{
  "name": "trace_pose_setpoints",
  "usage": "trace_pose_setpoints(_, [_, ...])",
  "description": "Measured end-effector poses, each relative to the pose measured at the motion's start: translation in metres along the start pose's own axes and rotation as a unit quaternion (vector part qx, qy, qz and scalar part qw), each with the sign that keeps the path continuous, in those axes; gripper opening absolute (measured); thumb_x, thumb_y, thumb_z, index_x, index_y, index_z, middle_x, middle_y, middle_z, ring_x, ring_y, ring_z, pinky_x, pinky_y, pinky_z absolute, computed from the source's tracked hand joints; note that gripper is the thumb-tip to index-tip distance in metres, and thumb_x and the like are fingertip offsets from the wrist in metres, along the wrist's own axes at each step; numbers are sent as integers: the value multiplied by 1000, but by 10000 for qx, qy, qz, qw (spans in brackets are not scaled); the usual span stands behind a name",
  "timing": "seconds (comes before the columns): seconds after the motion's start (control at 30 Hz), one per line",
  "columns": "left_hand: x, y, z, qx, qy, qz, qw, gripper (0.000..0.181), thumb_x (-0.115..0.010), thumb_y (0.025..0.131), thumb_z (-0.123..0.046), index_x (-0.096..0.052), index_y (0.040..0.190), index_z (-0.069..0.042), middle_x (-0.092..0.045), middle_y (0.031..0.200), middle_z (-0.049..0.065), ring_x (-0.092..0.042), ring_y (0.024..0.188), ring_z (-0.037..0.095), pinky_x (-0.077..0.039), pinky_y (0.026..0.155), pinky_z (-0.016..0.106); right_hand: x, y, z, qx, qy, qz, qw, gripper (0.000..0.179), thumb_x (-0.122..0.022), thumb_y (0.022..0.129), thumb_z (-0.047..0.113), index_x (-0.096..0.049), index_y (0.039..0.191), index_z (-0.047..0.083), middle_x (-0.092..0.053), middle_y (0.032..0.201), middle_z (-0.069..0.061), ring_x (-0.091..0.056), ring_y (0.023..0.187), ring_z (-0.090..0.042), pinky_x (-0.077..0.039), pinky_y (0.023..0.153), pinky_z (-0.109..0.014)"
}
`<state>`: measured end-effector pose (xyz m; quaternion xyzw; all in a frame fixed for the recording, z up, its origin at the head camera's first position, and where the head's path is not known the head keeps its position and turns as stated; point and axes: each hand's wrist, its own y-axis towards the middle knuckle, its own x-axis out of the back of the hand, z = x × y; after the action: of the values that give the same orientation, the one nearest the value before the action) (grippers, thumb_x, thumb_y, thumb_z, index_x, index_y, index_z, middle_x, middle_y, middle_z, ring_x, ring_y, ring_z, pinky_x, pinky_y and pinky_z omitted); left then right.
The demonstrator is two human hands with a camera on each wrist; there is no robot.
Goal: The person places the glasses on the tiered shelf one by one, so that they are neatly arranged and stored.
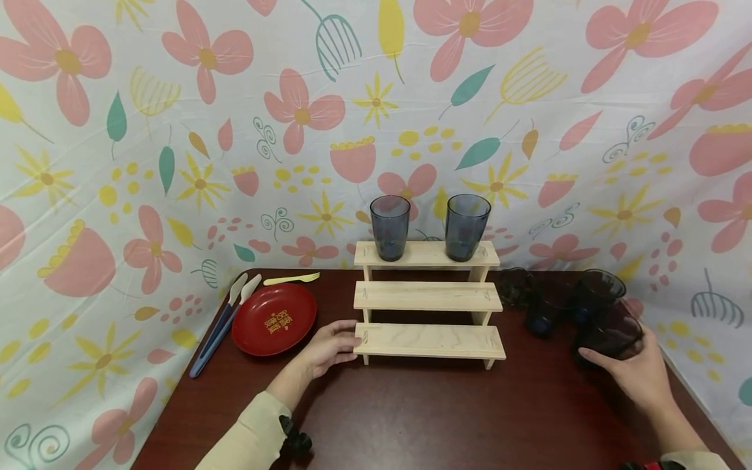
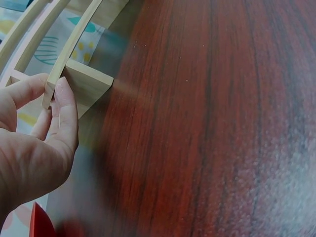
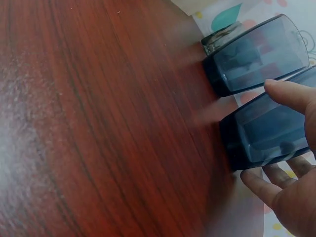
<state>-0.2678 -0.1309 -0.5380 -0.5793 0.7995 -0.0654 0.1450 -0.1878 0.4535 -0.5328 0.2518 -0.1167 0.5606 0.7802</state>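
Note:
A three-step wooden rack [image 1: 429,296] stands on the table, with two blue-grey glasses, the left one [image 1: 390,228] and the right one [image 1: 467,228], upright on its top step. My left hand [image 1: 330,347] pinches the left end of the lowest step; the left wrist view shows thumb and fingers on either side of the board [image 2: 58,74]. At the far right, my right hand [image 1: 643,375] grips a dark blue glass [image 1: 611,329], thumb on one side and fingers on the other. More blue glasses [image 1: 596,290] stand close behind it, one beside it in the right wrist view [image 3: 256,59].
Left of the rack lies a red plate [image 1: 249,326] with gold characters. Two blue-handled knives [image 1: 226,320] lie beside it, and a yellow fork [image 1: 290,279] behind. A small dark glass object [image 1: 514,287] stands right of the rack. Flowered cloth [image 1: 235,163] hangs behind the table.

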Motion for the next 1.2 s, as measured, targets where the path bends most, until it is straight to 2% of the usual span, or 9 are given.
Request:
trace_pose_setpoints(0.17, [1,0,1,5,3,14,10000,62,-73,94,-7,-45,148,3,-64,121,18,-70,95,22,-59,82,35,-1,-5,-3,-128,123,-45,9998,96,-88,83,4,-30,156,27,-55,115,29,-59,95,12,-53,69,-13])
trace_pose_setpoints(0.37, [0,-1,1,-4,34,1,10000,62,-72,94,-7,-45,148,4,-64,121,19,-70,95,22,-59,82,35,-2,-6,-6,-58,236,-73,9997,93,-88,83,3,-36,157,26,-58,117,26,-61,96,11,-54,69,-13])
trace_pose_setpoints(0.5, [0,-1,1,18,33,-13,10000,61,-72,94,-7,-45,148,3,-63,122,19,-70,95,22,-59,82,35,-2,-6,-8,-141,129,-146,9997,91,-89,83,7,-38,156,25,-57,115,27,-60,95,12,-53,70,-12])
trace_pose_setpoints(0.67, [-1,-2,-1,3,44,-3,10000,61,-72,94,-6,-45,148,4,-64,122,19,-70,94,23,-59,82,36,0,-7,-3,-423,4,-217,9989,94,-89,85,16,-32,159,27,-55,113,27,-58,94,12,-53,68,-13])
trace_pose_setpoints(0.9, [-2,-3,-2,-46,76,24,10000,62,-72,94,-5,-44,148,5,-63,122,20,-69,94,23,-59,83,36,7,-5,22,-521,-192,-227,9982,104,-88,87,24,-19,164,28,-48,120,24,-53,97,9,-51,67,-13])
trace_pose_setpoints(1.1, [-1,-2,-1,18,31,-29,10000,61,-72,94,-6,-45,148,3,-63,122,19,-70,95,23,-59,82,35,9,-2,55,-162,-333,-396,9985,92,-91,83,22,-36,157,25,-54,117,19,-56,92,0,-49,64,-15])
trace_pose_setpoints(1.2, [-2,-2,-1,-3,19,-29,10000,61,-72,93,-5,-45,147,4,-63,122,19,-70,94,23,-59,81,35,7,-2,72,-5,-501,-433,9978,91,-92,82,24,-39,156,21,-54,115,17,-56,89,0,-48,63,-15])
